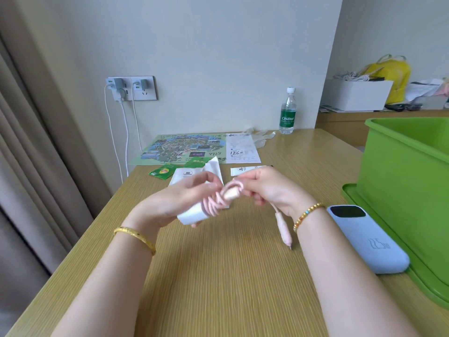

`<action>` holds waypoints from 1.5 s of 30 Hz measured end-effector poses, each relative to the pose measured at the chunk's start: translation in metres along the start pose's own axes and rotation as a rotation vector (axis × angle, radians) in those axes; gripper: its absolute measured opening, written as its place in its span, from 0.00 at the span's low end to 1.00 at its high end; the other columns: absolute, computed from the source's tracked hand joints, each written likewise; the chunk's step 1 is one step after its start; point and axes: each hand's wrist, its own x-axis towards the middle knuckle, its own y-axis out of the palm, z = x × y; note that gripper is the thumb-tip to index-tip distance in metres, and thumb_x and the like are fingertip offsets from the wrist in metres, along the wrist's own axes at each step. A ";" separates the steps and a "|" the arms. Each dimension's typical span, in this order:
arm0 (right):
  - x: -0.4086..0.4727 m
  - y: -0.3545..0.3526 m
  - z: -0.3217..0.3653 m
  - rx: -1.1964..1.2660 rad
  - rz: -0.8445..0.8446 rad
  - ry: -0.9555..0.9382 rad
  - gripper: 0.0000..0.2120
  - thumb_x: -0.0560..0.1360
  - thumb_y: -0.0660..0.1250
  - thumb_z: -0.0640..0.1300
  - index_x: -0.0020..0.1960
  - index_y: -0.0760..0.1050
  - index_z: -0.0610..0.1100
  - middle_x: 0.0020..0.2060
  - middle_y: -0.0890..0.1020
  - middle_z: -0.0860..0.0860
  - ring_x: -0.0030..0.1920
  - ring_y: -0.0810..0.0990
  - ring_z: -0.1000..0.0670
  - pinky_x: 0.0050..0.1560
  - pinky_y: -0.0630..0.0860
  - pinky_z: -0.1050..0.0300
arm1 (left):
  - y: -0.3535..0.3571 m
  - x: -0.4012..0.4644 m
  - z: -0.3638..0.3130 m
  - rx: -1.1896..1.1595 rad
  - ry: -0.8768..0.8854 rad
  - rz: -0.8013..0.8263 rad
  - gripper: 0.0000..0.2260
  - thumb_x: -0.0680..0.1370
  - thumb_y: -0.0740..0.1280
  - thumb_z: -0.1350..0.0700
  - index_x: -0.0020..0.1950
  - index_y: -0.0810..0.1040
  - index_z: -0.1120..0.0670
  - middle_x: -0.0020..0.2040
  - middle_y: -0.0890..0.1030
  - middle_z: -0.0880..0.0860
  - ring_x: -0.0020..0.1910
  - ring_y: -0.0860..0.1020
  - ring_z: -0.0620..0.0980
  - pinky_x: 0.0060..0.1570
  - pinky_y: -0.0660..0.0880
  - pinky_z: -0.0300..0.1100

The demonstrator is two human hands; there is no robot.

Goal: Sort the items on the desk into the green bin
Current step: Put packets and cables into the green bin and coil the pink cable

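Note:
Above the middle of the wooden desk, my left hand grips a white charger block with a pink cable wound round it. My right hand pinches the cable's loop at the top of the block. The loose pink plug end hangs below my right wrist, its tip near the desk. The green bin stands on its green lid at the right. A light blue power bank lies beside the lid.
Behind my hands lie green tea sachets, white packets, a small white tube, a map sheet and a clear plastic bag. A water bottle stands at the wall. Chargers sit in the wall socket.

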 end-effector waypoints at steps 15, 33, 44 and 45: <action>0.001 0.026 0.005 0.029 0.001 -0.158 0.05 0.78 0.59 0.36 0.54 0.67 0.39 0.33 0.79 0.49 0.28 0.76 0.58 0.34 0.73 0.64 | 0.004 0.018 0.015 0.110 -0.158 -0.558 0.14 0.77 0.60 0.41 0.51 0.71 0.52 0.35 0.79 0.52 0.23 0.77 0.47 0.21 0.66 0.32; 0.003 0.015 0.003 0.347 0.184 -0.245 0.11 0.75 0.64 0.36 0.54 0.70 0.48 0.26 0.77 0.50 0.22 0.71 0.55 0.25 0.60 0.55 | 0.009 0.015 0.009 -0.551 -0.104 -0.168 0.18 0.81 0.51 0.47 0.41 0.72 0.56 0.27 0.72 0.51 0.16 0.66 0.45 0.16 0.56 0.26; 0.008 0.015 -0.003 0.243 -0.073 -0.095 0.06 0.78 0.61 0.36 0.54 0.71 0.42 0.34 0.77 0.48 0.23 0.71 0.58 0.27 0.69 0.68 | 0.020 0.015 0.014 0.017 0.080 -0.177 0.18 0.72 0.68 0.47 0.60 0.71 0.39 0.45 0.80 0.49 0.36 0.81 0.47 0.33 0.77 0.39; 0.008 0.014 -0.003 0.230 -0.050 -0.114 0.08 0.78 0.60 0.35 0.55 0.72 0.44 0.35 0.76 0.48 0.25 0.70 0.58 0.29 0.68 0.67 | 0.019 0.015 0.014 -0.028 0.079 -0.199 0.19 0.72 0.67 0.46 0.62 0.69 0.39 0.45 0.80 0.51 0.36 0.82 0.47 0.32 0.77 0.39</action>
